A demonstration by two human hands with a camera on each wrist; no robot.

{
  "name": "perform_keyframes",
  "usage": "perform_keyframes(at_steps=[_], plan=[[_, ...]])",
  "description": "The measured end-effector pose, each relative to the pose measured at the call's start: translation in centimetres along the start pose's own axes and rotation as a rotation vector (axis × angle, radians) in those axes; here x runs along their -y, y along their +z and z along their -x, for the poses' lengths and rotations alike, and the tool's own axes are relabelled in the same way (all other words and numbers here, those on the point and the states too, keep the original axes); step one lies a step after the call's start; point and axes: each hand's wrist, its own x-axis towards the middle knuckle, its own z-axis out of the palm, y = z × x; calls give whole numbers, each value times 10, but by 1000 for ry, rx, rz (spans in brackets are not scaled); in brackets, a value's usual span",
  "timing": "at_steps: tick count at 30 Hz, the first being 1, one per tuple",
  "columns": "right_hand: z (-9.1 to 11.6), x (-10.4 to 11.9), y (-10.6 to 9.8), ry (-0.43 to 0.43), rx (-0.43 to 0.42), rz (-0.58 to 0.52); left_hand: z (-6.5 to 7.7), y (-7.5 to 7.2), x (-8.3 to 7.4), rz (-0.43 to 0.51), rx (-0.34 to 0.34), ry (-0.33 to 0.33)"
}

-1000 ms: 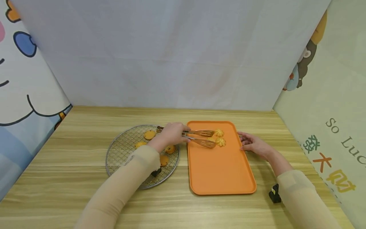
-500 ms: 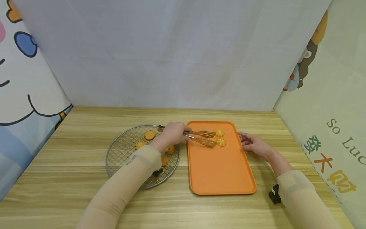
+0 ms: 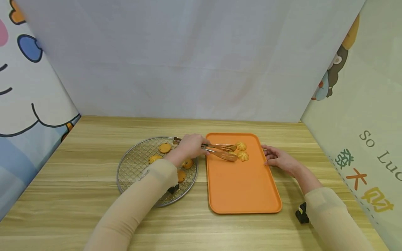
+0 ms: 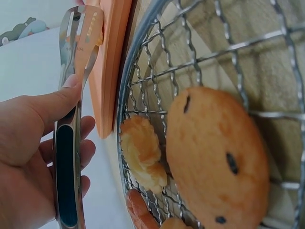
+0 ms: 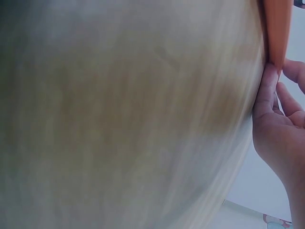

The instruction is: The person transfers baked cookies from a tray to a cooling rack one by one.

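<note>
In the head view my left hand (image 3: 190,148) grips a pair of metal serving tongs (image 3: 221,147), reaching across from the left over the orange tray (image 3: 243,190). The thumb lies along the tongs in the left wrist view. The slotted tips are spread at the tray's back part, with a piped butter cookie (image 3: 232,152) partly hidden between them. Just beyond sit another two piped cookies, a back one (image 3: 240,145) and a front one (image 3: 243,156). My right hand (image 3: 281,160) touches the tray's right rim with relaxed fingers; in the right wrist view the fingertips (image 5: 269,78) meet its side.
Left of the tray stands a round wire mesh rack (image 3: 128,167), partly covered by my left forearm. It bears several cookies, among them a flat one with dark bits (image 3: 164,147) and a piped one (image 4: 140,152). Cloth walls close in the wooden table (image 3: 94,132).
The tong tips have drawn slightly closer together around the piped cookie since a second ago, then stay nearly the same. My right hand stays at the tray's rim.
</note>
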Motion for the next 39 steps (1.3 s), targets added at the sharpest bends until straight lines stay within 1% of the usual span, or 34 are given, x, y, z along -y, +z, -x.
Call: perform_keyframes(at_steps=[5, 11, 16, 22, 31, 39], plan=[[0, 0, -1, 3, 0, 4, 0, 0, 0, 4, -4, 0], [0, 0, -1, 2, 6, 6, 3, -4, -1, 18, 4, -12], [1, 1, -1, -1, 10, 0, 8, -11, -2, 45, 11, -28], [1, 1, 0, 0, 11, 5, 15, -20, -4, 79, -3, -37], [-2, 0, 1, 2, 7, 8, 23, -35, -3, 79, -15, -66], [-5, -4, 0, -1, 5, -7, 31, -50, -1, 110, -18, -75]])
